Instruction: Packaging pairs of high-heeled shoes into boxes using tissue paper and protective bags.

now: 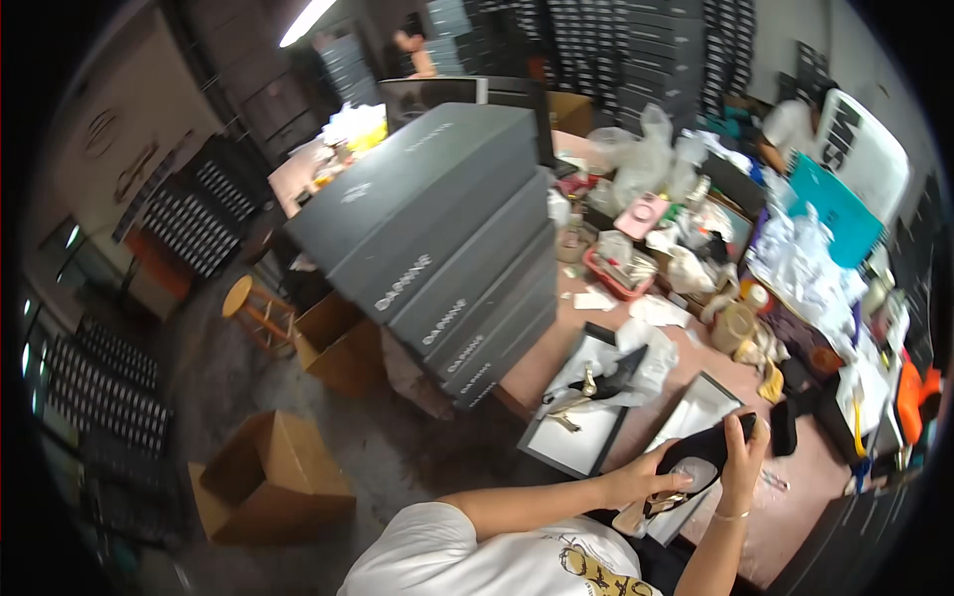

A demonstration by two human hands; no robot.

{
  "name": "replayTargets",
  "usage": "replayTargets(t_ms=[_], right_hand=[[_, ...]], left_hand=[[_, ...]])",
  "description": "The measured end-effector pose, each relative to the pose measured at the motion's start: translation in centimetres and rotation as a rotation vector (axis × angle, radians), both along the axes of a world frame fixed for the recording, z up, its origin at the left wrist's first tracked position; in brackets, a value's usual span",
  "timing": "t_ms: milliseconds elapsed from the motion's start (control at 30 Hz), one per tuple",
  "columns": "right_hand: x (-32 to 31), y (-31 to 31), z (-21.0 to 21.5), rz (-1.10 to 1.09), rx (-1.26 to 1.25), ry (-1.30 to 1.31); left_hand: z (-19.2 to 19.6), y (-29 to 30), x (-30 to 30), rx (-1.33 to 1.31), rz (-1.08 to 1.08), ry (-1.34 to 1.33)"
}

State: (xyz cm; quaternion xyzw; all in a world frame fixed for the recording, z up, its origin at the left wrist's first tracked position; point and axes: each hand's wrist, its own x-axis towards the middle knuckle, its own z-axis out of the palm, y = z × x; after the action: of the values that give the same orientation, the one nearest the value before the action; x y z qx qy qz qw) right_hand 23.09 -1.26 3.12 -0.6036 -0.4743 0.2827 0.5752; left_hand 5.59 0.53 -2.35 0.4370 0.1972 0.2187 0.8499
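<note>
At the lower right I hold a black shoe (708, 446) with a pale insole and a shiny strap near its heel end. My left hand (644, 479) grips its near side, thumb over the insole. My right hand (742, 459) closes around its far right side, below the toe. Beneath both hands lies an open white-lined box part (704, 400), partly hidden by them. Left of it, an open shoe box (568, 445) contains a black shoe (624, 375) with gold-coloured metal parts and crumpled white tissue (656, 360).
A tall stack of dark grey shoe boxes (427, 209) stands left of the open box. Clutter covers the table's far side: a red basket (618, 273), plastic bags, an orange tool (912, 399). Cardboard boxes (273, 482) and a wooden stool (260, 308) stand on the floor. A person (790, 129) sits beyond.
</note>
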Motion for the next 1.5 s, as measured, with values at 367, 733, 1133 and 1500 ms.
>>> replayTargets(t_ms=[367,733,1133,1500], right_hand=[[-5.4,-1.9,-1.9,0.491,-0.103,-0.729],[6.1,1.3,-11.2,0.042,0.082,-0.429],[-6.3,-4.4,0.6,0.765,-0.169,-0.672],[-5.4,-1.2,-6.4,0.623,-0.298,-0.348]], left_hand=[[-2.0,-2.1,-4.5,-0.277,0.316,-0.047],[-7.1,-0.5,-3.8,-0.592,0.289,-0.156],[-4.5,-5.2,-3.8,-0.266,0.338,-0.063],[-2.4,-2.7,-2.6,0.058,0.442,-0.035]])
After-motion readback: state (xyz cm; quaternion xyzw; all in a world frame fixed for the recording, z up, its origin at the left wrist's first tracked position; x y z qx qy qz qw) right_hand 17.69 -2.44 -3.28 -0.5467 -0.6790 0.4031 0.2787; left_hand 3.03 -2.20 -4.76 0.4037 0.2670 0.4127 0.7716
